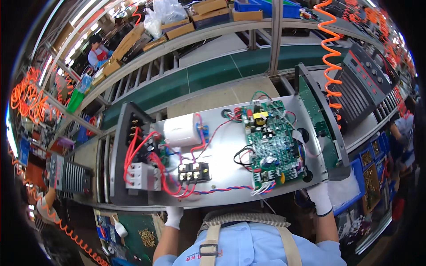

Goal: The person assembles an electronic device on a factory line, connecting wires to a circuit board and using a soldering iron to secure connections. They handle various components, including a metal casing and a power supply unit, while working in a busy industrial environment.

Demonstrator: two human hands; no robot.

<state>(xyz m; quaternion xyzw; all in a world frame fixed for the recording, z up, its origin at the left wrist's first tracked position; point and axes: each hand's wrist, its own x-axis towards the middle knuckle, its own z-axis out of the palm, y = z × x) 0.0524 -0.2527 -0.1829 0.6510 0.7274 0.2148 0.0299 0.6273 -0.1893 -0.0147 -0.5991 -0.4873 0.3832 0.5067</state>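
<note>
A wide open metal chassis (222, 165) lies before me, with dark end panels at its left and right. On its right half sits a green circuit board (275, 146) full of parts. A white cylinder (181, 131), red wires and a black terminal block (194, 172) are on the left half. My left hand (174, 216), in a white glove, grips the near edge from below toward the left; its fingers are hidden under the metal. My right hand (320, 198), gloved too, holds the near right corner under the end panel (326, 133), fingers mostly hidden.
A roller conveyor with a green surface (208, 73) runs behind. Finished-looking dark units (361, 86) stand right and left. An orange coiled hose (329, 53) hangs near the right panel. Blue parts bins (370, 177) flank my right arm; cartons (208, 15) line the shelf. Other people work nearby.
</note>
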